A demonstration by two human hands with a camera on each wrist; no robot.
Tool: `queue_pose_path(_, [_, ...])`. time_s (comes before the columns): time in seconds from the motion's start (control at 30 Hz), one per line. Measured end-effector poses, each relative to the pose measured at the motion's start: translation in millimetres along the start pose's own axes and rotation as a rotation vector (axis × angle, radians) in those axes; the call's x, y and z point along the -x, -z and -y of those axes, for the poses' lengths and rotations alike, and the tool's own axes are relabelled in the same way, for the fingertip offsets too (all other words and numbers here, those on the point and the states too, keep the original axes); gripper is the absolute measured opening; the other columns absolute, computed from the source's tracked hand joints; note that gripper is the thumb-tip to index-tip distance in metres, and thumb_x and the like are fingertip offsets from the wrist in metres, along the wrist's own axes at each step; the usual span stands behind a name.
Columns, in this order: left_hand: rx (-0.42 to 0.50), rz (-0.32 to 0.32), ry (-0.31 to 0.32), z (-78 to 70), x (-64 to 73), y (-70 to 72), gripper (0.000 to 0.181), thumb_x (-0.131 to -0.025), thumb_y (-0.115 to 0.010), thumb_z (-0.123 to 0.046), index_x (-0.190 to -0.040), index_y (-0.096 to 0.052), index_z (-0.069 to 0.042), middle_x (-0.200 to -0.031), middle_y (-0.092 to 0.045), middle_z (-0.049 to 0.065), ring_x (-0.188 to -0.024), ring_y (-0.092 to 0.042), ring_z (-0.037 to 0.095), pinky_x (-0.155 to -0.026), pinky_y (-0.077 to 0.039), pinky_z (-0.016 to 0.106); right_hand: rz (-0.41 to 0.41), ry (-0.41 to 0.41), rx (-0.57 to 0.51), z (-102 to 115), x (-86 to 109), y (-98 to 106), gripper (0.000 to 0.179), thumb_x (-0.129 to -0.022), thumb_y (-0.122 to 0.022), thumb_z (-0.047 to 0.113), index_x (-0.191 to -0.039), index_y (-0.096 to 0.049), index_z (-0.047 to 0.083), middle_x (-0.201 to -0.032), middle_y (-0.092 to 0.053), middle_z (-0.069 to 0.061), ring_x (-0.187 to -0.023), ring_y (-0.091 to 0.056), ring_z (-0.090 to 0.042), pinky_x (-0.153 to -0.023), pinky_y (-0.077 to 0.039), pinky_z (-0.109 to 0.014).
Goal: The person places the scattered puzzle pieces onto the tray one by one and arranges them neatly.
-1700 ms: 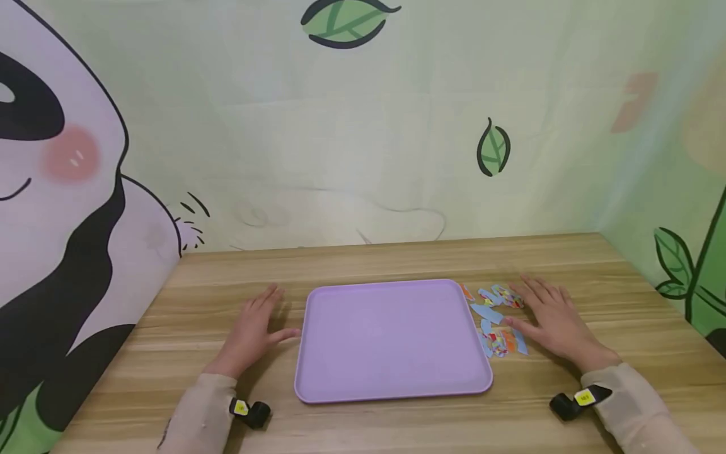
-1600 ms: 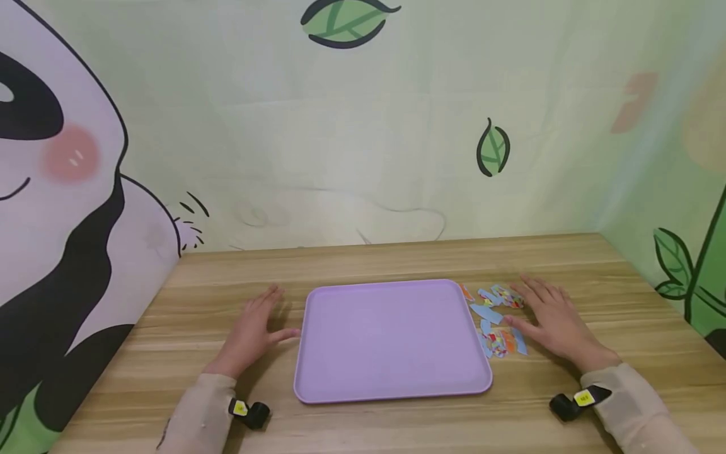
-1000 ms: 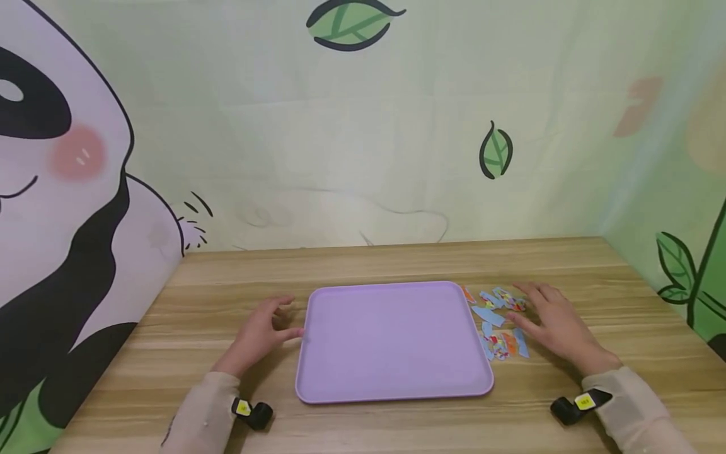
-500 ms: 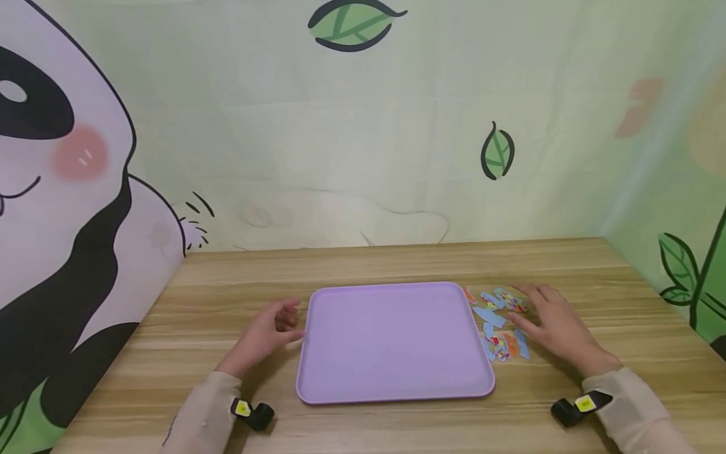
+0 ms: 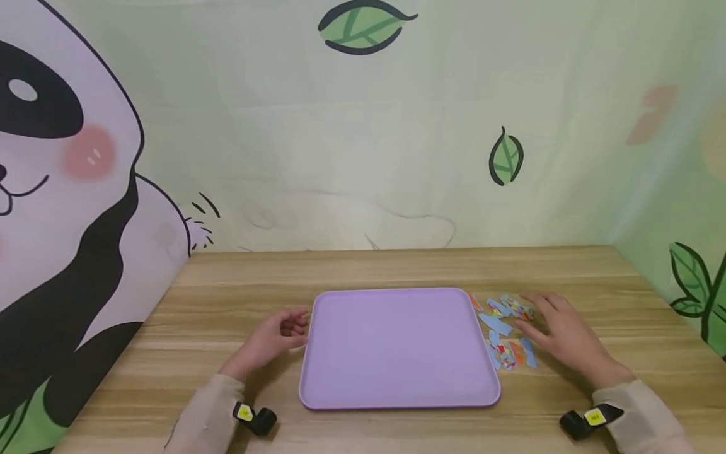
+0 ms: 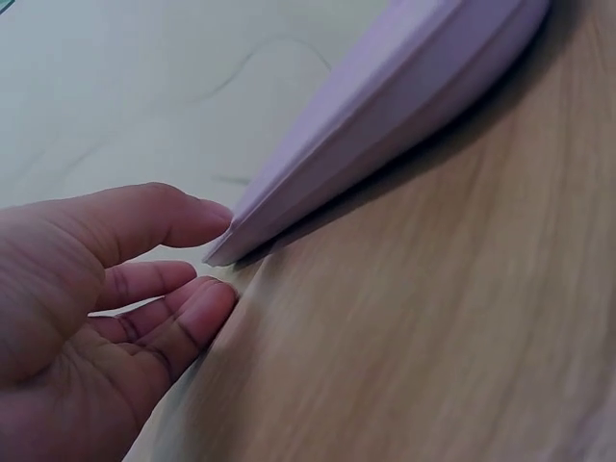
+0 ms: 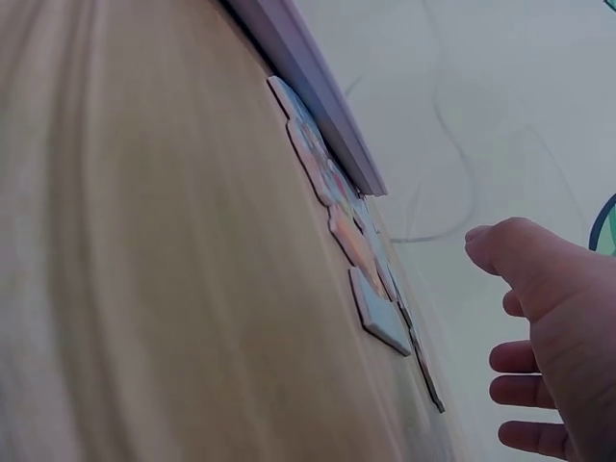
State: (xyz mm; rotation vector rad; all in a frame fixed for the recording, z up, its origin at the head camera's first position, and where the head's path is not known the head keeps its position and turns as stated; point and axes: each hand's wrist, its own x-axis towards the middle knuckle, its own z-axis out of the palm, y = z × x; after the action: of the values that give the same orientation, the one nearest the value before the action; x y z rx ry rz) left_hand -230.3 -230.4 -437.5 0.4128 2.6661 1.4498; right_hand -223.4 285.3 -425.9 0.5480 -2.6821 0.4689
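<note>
wooden table | lilac tray: flat on the table, whole inner surface showing | right hand: released, beside the pieces | left hand: released, fingers loosely curled by tray's left rim, straighter earlier; contact unclear | blue-orange picture pieces: along tray's right edge, unmoved

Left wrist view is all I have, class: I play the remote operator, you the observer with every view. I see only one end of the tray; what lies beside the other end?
Observer: Colourful pieces lie on the table beside that end of the tray.
Operator: Is the right hand holding one?
Observer: No, the right wrist view shows it holding nothing.
Operator: What shape is the tray from above?
Observer: The head view shows a rectangle with rounded corners.
</note>
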Motion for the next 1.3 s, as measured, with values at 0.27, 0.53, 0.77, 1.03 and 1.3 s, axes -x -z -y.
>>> queue_pose_path(0.27, [0.005,0.017,0.024,1.1,-1.4,-3.5,0.050,-0.082,-0.071,-0.004,-0.127,-0.053,0.012,-0.107,-0.064,0.020,-0.091,-0.060,0.019,-0.078,-0.052,0.019,0.028,-0.019,-0.018,-5,-1.8,3,0.055,-0.086,-0.070,0.028,-0.129,-0.053,-0.001,-0.121,-0.056,-0.028,-0.111,-0.052,-0.046,-0.091,-0.044,-0.065])
queue_pose_path(0.53, [0.008,0.016,0.040,3.1,-1.6,-3.5,0.050,-0.083,-0.071,-0.003,-0.128,-0.053,0.009,-0.107,-0.064,0.017,-0.092,-0.060,0.018,-0.078,-0.052,0.018,0.062,-0.016,-0.031,-12,-7.2,2,0.047,-0.084,-0.070,0.017,-0.125,-0.056,-0.003,-0.118,-0.059,-0.027,-0.109,-0.055,-0.045,-0.092,-0.045,-0.062])
queue_pose_path(0.77, [0.015,0.023,0.000,-0.1,0.7,-3.4,0.050,-0.083,-0.071,-0.004,-0.127,-0.053,0.012,-0.107,-0.064,0.020,-0.092,-0.060,0.020,-0.077,-0.052,0.018,0.125,-0.008,-0.041,-16,-18.6,2,0.042,-0.085,-0.070,0.016,-0.118,-0.060,-0.006,-0.105,-0.063,-0.022,-0.094,-0.061,-0.037,-0.084,-0.051,-0.056])
queue_pose_path(1.03, [-0.013,0.017,-0.015,1.6,0.5,-5.9,0.049,-0.084,-0.070,-0.004,-0.127,-0.053,0.011,-0.107,-0.064,0.019,-0.090,-0.060,0.018,-0.077,-0.053,0.019,0.195,-0.031,-0.044,-19,-30.8,-1,0.043,-0.087,-0.069,0.021,-0.119,-0.060,-0.005,-0.100,-0.064,-0.017,-0.092,-0.062,-0.033,-0.082,-0.052,-0.053])
queue_pose_path(1.3, [0.008,0.036,-0.031,6.6,-0.6,-5.2,0.051,-0.084,-0.069,-0.004,-0.129,-0.051,0.012,-0.109,-0.063,0.021,-0.092,-0.059,0.020,-0.078,-0.052,0.019,0.210,0.007,-0.025,-22,-39.4,-7,0.044,-0.084,-0.071,0.023,-0.117,-0.062,-0.005,-0.096,-0.063,-0.013,-0.088,-0.060,-0.027,-0.079,-0.052,-0.048])
